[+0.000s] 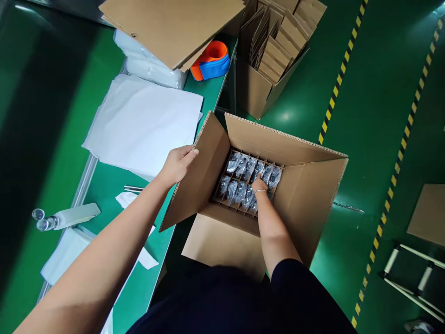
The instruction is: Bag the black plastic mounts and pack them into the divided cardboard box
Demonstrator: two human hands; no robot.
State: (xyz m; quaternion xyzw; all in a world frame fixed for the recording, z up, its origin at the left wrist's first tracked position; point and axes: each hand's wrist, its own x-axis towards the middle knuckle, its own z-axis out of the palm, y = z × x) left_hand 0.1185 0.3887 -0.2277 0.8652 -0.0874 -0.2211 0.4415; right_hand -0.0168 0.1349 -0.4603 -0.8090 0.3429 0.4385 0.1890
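An upright cardboard box point(306, 199) stands in front of me with its flaps raised, except the near flap, which folds outward. My left hand point(178, 163) is closed on the edge of its left flap point(200, 174), thumb on the inner side. Inside, a cardboard divider point(222, 203) separates two rows of dark parts in clear plastic bags point(232, 191). My right hand point(259, 184) reaches down among them, one finger stretched out and touching a bagged part in the far row. Its other fingers are mostly hidden.
To the left, a green table point(135, 178) carries white sheets point(146, 120), a bottle point(78, 215), an orange and blue roll point(213, 60) and stacked cardboard point(174, 28). A carton of folded cardboard point(257, 88) stands beyond the box. Striped tape point(335, 90) marks the floor.
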